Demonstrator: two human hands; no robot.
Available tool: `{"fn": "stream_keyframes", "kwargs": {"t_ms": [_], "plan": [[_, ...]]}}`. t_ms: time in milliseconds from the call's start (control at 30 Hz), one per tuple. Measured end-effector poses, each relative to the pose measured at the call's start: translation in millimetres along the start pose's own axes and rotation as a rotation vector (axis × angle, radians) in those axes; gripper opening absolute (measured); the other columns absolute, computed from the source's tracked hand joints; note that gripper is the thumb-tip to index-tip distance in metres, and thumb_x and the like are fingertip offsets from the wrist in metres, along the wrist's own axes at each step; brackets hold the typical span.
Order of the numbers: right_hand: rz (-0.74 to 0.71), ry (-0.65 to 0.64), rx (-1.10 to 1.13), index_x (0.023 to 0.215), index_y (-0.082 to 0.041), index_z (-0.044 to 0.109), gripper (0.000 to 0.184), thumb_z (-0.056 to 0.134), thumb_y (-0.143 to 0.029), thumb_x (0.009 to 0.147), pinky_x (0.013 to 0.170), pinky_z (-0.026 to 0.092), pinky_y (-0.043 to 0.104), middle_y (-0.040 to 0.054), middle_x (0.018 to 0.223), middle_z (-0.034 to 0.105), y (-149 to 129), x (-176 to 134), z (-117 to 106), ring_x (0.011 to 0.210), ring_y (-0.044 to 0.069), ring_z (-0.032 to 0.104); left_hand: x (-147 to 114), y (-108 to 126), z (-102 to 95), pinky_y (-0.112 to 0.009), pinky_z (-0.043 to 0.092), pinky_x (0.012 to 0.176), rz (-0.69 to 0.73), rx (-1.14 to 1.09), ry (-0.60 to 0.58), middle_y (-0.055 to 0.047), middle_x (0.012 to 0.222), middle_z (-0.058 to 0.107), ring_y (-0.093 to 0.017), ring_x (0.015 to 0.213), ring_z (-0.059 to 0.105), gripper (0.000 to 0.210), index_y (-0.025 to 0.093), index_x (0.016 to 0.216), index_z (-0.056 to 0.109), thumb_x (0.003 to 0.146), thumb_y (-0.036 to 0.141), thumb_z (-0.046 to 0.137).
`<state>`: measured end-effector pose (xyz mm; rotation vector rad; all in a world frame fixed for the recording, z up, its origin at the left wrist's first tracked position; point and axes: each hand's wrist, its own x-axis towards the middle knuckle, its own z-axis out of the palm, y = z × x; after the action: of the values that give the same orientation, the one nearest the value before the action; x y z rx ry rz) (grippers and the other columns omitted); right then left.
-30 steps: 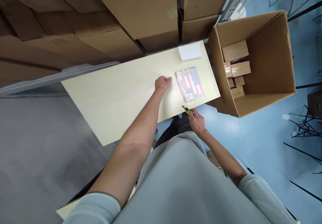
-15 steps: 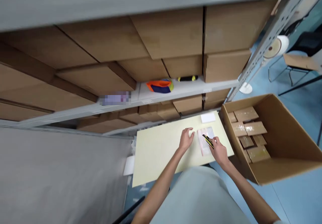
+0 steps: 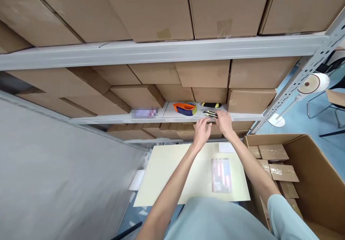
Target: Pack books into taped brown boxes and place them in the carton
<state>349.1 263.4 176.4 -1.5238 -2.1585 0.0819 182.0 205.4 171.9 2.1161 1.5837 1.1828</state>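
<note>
At the front edge of the middle shelf, my right hand [image 3: 224,123] grips a black-and-yellow utility knife [image 3: 211,114], its tip pointing left. My left hand [image 3: 202,132] is just left of and below the knife, fingers apart and holding nothing. A second black-and-yellow tool [image 3: 211,105] lies behind the knife on the shelf. To its left rests an orange, blue and green tape roll or strap-like item [image 3: 184,108]. Below, a flat packet with a flag print [image 3: 221,175] lies on the pale yellow table [image 3: 172,177].
Cardboard boxes [image 3: 164,11] fill the grey shelf rack [image 3: 161,54]. A large open carton [image 3: 309,182] with several small taped boxes stands right of the table. A white card or box [image 3: 226,147] lies at the table's back edge. A white fan [image 3: 314,83] stands farther right.
Both hands have moved forward from above the table to the shelf, the right one carrying the utility knife. The flag-print packet stays on the table. The view has tilted up.
</note>
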Motion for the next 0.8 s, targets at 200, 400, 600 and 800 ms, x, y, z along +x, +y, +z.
{"fn": "stream_keyframes", "kwargs": {"t_ms": [200, 400, 600, 800], "plan": [[-0.023, -0.106, -0.047, 0.125, -0.015, 0.071, 0.022, 0.064, -0.019, 0.105, 0.107, 0.041, 0.045, 0.0166, 0.127, 0.078, 11, 41, 14, 0.122, 0.031, 0.062, -9, -8, -6.5, -0.047, 0.050, 0.117, -0.021, 0.031, -0.028, -0.012, 0.134, 0.072, -0.030, 0.130, 0.064, 0.028, 0.025, 0.130, 0.071, 0.105, 0.025, 0.057], [-0.027, -0.062, -0.010, 0.128, -0.015, 0.072, 0.025, 0.063, -0.021, 0.105, 0.107, 0.043, 0.047, 0.0192, 0.133, 0.073, 10, 32, 18, 0.124, 0.034, 0.059, -51, -33, -1.0, -0.048, 0.051, 0.116, -0.106, 0.057, -0.134, -0.012, 0.132, 0.073, -0.031, 0.128, 0.065, 0.029, 0.025, 0.128, 0.073, 0.104, 0.025, 0.056], [0.090, 0.092, 0.181, 0.138, -0.018, 0.067, 0.035, 0.045, -0.033, 0.115, 0.114, 0.044, 0.048, 0.0183, 0.144, 0.065, 14, -102, 48, 0.134, 0.032, 0.055, -164, -73, 40.4, -0.047, 0.052, 0.114, -0.323, 0.035, -0.467, -0.014, 0.131, 0.075, -0.033, 0.125, 0.069, 0.030, 0.020, 0.126, 0.074, 0.103, 0.024, 0.055], [0.572, -0.308, 0.315, 0.127, -0.010, 0.069, 0.039, 0.052, -0.038, 0.106, 0.102, 0.057, 0.048, 0.0218, 0.124, 0.071, 34, -309, 119, 0.113, 0.032, 0.069, -282, -85, 85.0, -0.042, 0.053, 0.110, -0.666, -0.102, -0.855, -0.013, 0.123, 0.077, -0.032, 0.120, 0.072, 0.021, 0.022, 0.110, 0.075, 0.089, 0.026, 0.070]]}}
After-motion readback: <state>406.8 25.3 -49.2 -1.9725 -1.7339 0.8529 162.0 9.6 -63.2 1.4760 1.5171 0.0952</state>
